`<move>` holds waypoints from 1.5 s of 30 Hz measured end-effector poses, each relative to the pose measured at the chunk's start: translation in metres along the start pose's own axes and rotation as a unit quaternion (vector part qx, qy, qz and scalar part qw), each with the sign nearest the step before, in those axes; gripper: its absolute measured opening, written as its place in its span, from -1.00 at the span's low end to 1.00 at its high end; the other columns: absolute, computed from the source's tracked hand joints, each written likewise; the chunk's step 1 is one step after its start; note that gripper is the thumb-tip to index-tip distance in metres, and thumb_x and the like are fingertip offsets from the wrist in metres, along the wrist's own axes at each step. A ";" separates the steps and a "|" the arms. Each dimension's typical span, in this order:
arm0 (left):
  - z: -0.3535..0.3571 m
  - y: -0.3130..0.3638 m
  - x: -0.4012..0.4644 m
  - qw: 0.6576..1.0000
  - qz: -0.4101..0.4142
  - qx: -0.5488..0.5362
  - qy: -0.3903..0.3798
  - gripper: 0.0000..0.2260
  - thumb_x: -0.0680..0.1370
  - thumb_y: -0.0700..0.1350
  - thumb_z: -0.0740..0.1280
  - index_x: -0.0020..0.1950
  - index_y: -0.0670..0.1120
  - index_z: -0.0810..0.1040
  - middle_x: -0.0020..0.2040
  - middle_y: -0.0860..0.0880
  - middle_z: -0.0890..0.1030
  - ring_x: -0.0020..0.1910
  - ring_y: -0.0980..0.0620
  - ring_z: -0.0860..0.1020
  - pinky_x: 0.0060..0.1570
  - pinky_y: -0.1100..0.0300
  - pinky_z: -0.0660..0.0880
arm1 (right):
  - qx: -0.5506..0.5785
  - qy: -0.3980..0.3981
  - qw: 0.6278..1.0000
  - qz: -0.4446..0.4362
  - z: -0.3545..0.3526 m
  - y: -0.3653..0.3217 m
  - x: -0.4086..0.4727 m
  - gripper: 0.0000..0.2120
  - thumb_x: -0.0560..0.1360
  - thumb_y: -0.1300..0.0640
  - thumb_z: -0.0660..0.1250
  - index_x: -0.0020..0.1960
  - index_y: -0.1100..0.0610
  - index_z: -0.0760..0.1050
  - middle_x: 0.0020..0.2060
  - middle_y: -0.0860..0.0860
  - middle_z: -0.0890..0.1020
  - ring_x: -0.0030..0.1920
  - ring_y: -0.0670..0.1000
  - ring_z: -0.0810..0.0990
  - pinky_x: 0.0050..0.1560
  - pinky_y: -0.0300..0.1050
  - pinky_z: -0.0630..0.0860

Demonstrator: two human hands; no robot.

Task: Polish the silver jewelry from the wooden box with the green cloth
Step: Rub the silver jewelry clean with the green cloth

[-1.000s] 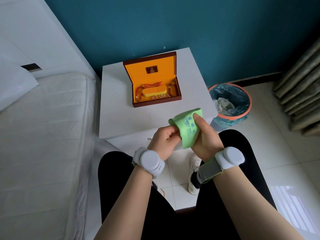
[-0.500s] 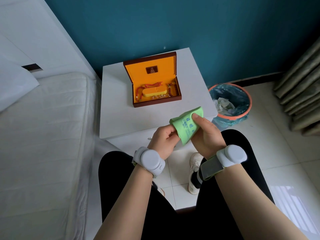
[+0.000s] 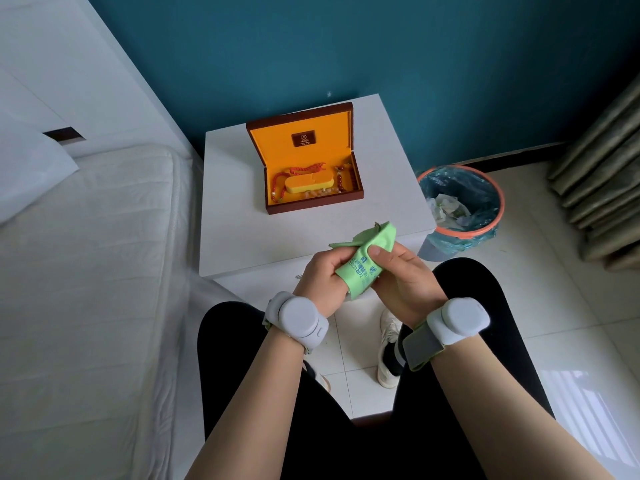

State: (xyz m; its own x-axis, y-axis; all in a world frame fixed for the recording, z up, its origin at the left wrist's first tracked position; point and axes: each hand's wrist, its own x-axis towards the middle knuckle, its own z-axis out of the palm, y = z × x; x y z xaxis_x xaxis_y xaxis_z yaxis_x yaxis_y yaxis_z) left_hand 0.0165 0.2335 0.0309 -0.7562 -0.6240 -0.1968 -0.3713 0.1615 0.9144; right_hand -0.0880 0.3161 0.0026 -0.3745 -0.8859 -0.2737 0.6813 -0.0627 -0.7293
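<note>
Bright daylight, glare on floor tiles (image 3: 588, 403), edges bowed by wide-angle lens.

Green cloth (image 3: 363, 258): soft matt fabric w/ blue print. Wooden box (image 3: 308, 202): dark glossy wood, orange velvety lining. Nightstand (image 3: 242, 237): smooth white, satin. Bin (image 3: 485, 223): orange plastic rim, crinkly blue liner. Floor tiles (image 3: 571, 306): glossy.

Bare tabletop is lying open on the white nightstand (image 3: 239, 237) to the left of and in front of the wooden box (image 3: 313, 202), whose raised lid is blocking its far side (the bed (image 3: 86, 271) is crowding the left, the waste bin (image 3: 460, 206) the right)
</note>
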 end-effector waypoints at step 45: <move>0.001 0.002 0.000 1.000 0.003 -0.014 0.009 -0.81 0.51 -0.18 0.29 0.06 -0.02 0.61 -0.23 0.15 0.62 -0.30 0.33 0.54 -0.31 0.47 0.44 | 0.022 0.012 1.000 -0.008 0.004 0.001 -0.001 -0.62 0.43 0.20 0.24 0.16 0.41 0.40 0.10 0.35 0.49 0.08 0.25 0.47 0.15 0.14 0.39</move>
State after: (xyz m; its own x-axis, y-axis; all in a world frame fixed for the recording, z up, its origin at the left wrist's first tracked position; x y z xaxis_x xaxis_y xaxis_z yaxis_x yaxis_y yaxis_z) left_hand 0.0158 0.2346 0.0324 -0.7485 -0.6369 -0.1849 -0.3507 0.1435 0.9254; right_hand -0.0846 0.3153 0.0043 -0.4002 -0.8732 -0.2781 0.7015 -0.0966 -0.7061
